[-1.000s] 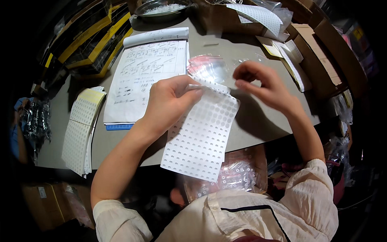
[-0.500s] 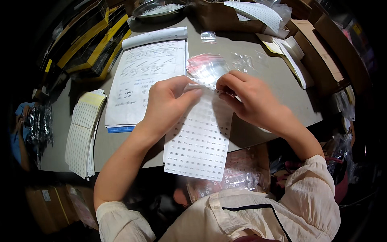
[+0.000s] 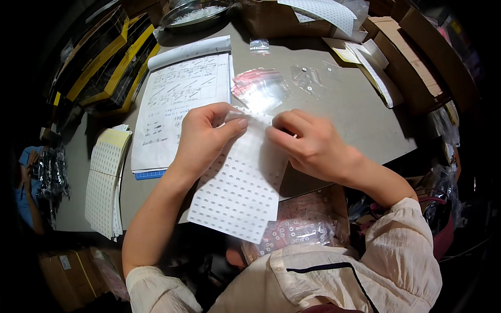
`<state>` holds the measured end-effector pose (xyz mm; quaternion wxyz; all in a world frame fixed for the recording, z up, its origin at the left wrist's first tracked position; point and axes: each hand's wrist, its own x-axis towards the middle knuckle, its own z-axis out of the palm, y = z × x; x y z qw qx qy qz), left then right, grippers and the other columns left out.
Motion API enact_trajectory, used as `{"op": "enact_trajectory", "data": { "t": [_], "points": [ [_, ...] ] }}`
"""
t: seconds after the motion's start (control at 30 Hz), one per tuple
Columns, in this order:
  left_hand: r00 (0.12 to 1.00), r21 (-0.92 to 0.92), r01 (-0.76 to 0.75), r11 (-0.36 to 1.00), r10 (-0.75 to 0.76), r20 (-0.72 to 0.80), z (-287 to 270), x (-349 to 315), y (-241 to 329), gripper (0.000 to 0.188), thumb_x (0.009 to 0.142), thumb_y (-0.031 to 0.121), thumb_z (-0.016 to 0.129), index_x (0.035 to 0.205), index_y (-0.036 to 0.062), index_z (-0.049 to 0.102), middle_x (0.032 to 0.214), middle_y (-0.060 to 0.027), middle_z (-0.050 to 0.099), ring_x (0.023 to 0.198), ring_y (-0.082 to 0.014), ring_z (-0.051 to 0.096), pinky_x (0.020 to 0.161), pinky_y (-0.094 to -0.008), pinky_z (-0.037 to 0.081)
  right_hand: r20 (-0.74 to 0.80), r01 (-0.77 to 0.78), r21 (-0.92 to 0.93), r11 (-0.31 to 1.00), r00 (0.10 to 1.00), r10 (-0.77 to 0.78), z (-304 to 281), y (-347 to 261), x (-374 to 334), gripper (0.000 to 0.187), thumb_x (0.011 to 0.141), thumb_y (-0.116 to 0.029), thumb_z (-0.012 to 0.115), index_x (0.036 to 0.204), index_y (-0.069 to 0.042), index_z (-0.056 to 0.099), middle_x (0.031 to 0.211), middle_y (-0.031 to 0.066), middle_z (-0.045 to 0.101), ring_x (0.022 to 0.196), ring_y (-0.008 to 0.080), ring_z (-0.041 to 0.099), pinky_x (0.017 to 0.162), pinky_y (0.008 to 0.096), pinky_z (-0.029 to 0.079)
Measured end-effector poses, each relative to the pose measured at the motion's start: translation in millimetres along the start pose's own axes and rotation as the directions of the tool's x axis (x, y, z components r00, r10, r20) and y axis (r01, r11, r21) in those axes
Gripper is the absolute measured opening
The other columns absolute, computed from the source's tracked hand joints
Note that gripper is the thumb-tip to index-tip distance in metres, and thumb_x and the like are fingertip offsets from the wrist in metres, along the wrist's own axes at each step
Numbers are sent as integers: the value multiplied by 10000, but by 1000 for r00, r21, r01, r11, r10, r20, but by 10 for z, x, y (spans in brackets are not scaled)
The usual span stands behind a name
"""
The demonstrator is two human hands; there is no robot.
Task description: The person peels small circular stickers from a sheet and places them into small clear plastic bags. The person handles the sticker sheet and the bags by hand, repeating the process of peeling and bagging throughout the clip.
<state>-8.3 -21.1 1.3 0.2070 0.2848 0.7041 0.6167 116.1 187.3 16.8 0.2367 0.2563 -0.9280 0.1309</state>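
Note:
My left hand (image 3: 203, 138) pinches the top edge of a white sheet of small printed stickers (image 3: 235, 195) between thumb and fingers. The sheet hangs toward me over the table's near edge, its lower end tilted to the left. Close to the sheet's upper right side, my right hand (image 3: 315, 140) is closed with curled fingers. A tiny whitish bit shows at its fingertips, too small to name. Just beyond both hands lies a fanned pile of clear zip bags (image 3: 261, 87) with red-pink edges.
A handwritten paper pad (image 3: 180, 99) lies left of my hands, with more sticker sheets (image 3: 107, 177) beyond it. Small bags with washers (image 3: 308, 81) lie far right. A metal bowl (image 3: 195, 14) and cardboard boxes (image 3: 412, 65) stand behind. Below the edge sits a box of filled bags (image 3: 297, 229).
The sheet's lower end has swung left and tilted. My right hand has drawn slightly down and away from the sheet's top edge. The whole view has shifted a little.

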Motion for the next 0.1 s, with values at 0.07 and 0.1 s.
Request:
{"op": "enact_trajectory", "data": {
  "t": [0.07,0.1],
  "points": [
    [1000,-22,6,1000,-6,7,2,9,-1,144,885,88,747,953,-39,733,831,-48,724,739,-74,619,657,-229,482,30,-8,194,981,1000,2,-79,46,-34,289,780,46,681,1058,-32,652,973,110,636,848,274,668,702,381,564],
    [1000,-35,12,999,-12,8,4,5,-11,142,885,85,747,955,-37,734,833,-48,724,740,-75,620,658,-228,483,35,-9,193,981,999,3,-79,45,-40,289,780,46,681,1058,-32,652,973,110,636,848,274,668,702,381,564]
  ]
}}
